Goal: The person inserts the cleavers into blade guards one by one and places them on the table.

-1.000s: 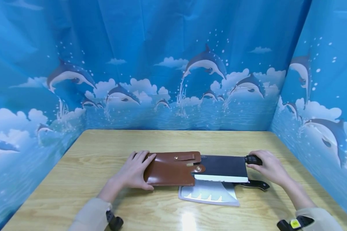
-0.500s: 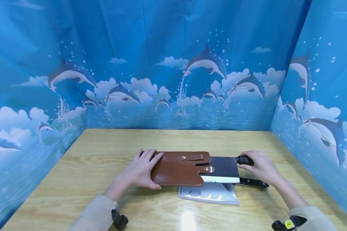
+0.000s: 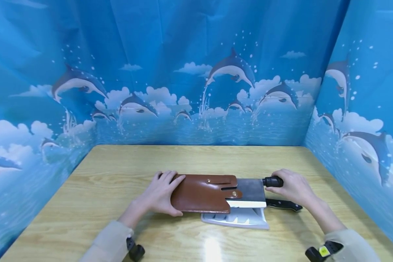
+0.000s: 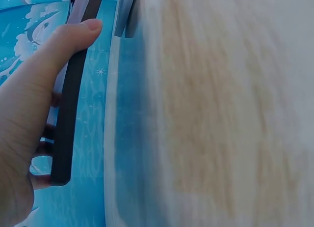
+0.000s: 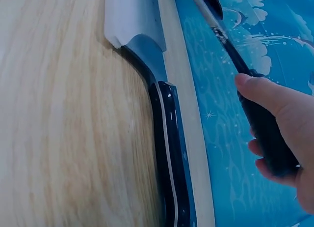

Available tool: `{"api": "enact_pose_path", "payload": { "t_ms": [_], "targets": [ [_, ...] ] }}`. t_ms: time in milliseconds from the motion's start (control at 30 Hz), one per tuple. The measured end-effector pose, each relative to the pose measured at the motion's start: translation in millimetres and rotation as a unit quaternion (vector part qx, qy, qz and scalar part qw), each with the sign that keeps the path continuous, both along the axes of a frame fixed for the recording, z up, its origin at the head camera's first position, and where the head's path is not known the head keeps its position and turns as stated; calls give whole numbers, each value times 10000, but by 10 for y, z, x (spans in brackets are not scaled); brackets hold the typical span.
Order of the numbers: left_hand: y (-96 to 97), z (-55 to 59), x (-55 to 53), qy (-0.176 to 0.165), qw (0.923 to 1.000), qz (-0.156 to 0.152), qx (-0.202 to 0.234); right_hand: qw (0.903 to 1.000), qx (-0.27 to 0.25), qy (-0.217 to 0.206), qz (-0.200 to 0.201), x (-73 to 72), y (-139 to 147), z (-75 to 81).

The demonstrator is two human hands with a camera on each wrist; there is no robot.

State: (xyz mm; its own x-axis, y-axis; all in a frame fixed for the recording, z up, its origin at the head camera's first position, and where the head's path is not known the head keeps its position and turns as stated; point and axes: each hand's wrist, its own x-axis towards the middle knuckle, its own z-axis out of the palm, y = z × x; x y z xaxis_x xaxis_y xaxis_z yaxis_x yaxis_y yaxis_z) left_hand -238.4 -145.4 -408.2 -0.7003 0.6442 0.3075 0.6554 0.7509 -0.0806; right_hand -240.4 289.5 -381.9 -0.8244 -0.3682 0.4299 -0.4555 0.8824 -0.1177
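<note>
My left hand [image 3: 163, 194] grips the closed left end of a brown leather knife sheath [image 3: 199, 194], thumb on the near side and fingers over the far side. A cleaver [image 3: 250, 189] with a dark blade and bright edge sits partly inside the sheath's right end. My right hand [image 3: 291, 186] holds its black handle [image 5: 267, 131], which shows clear of the table in the right wrist view. The sheath's two snap straps lie at the opening, over the blade. In the left wrist view the sheath [image 4: 73, 114] appears edge-on, raised off the table, between thumb and fingers.
Below the sheath and cleaver, a second knife lies on the wooden table [image 3: 134, 160], its wide blade in a pale translucent guard [image 3: 235, 220] and its black riveted handle [image 3: 284, 205] pointing right. A blue dolphin-print curtain [image 3: 196, 72] encloses the back and sides.
The cleaver has slid left, deeper into the sheath, with my right hand on its handle. My left hand and the sheath shifted right at first, then stayed nearly in place.
</note>
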Motion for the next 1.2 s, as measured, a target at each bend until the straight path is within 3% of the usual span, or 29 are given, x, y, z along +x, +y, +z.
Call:
{"api": "enact_pose_path", "payload": {
  "t_ms": [267,433,633,800,933,1200],
  "targets": [
    [-12,33,-8,51,9996,56,282,9988,-473,-21,90,-1,-19,-48],
    [14,74,-2,166,9996,20,240,9979,-597,-71,232,-7,-120,-38],
    [-12,61,31,423,9990,-72,128,9954,-501,-545,610,8,-194,-2],
    [-68,45,41,742,9968,-153,244,9872,-578,-1185,896,29,-194,43],
    [-95,44,53,862,9956,-220,297,9807,-775,-1617,775,34,-172,78],
    [-120,58,61,1026,9923,-349,596,9708,-1371,-1900,510,13,-125,61]
  ]
}}
